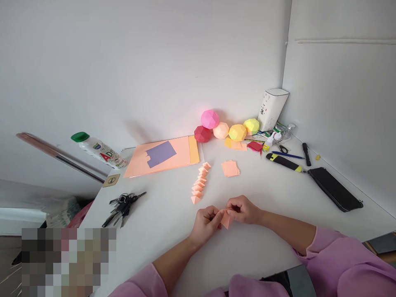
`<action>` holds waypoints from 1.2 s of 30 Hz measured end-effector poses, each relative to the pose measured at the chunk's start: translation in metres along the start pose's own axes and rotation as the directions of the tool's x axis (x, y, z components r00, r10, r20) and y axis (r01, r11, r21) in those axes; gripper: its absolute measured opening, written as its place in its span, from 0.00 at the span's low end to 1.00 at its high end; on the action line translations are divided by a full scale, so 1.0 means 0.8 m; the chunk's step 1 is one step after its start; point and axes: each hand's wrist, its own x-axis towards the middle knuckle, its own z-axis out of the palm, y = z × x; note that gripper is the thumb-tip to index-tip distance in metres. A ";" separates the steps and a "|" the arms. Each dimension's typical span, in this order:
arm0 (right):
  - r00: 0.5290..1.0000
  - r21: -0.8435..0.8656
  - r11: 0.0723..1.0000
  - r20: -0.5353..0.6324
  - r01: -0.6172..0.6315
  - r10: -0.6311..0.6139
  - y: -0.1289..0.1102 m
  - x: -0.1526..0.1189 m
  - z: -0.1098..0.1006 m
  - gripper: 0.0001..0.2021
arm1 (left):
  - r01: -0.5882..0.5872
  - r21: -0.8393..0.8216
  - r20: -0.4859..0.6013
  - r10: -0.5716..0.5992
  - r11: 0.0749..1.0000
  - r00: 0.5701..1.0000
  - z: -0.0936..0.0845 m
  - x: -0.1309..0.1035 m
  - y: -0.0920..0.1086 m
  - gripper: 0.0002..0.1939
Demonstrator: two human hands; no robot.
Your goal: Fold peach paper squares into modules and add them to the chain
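Note:
A small peach paper piece, partly folded, is pinched between both hands above the table near its front. My left hand grips its left side with thumb and fingers. On its upper right, my right hand pinches the paper's edge. Beyond my left hand, a slanting row of folded peach paper pieces lies on the table. A stack of flat peach paper squares sits to the right of that row.
Faceted paper balls rest by the back wall. Large paper sheets and a bottle are at the back left. Keys lie left. A cutter, a glue bottle and a black case are right.

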 end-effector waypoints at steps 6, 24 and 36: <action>1.000 0.037 0.999 0.000 -0.014 0.014 -0.001 0.000 -0.002 0.07 | -0.084 0.041 -0.015 0.084 0.996 0.996 -0.001 0.001 -0.005 0.27; 0.995 0.108 0.990 0.045 -0.092 0.087 -0.005 -0.002 -0.001 0.07 | -0.096 -0.054 0.089 0.101 0.994 0.991 -0.004 0.006 -0.001 0.15; 0.992 0.154 0.980 0.026 -0.124 0.122 -0.003 0.001 -0.005 0.12 | -0.101 -0.232 0.023 0.109 0.968 0.994 -0.007 0.009 -0.006 0.14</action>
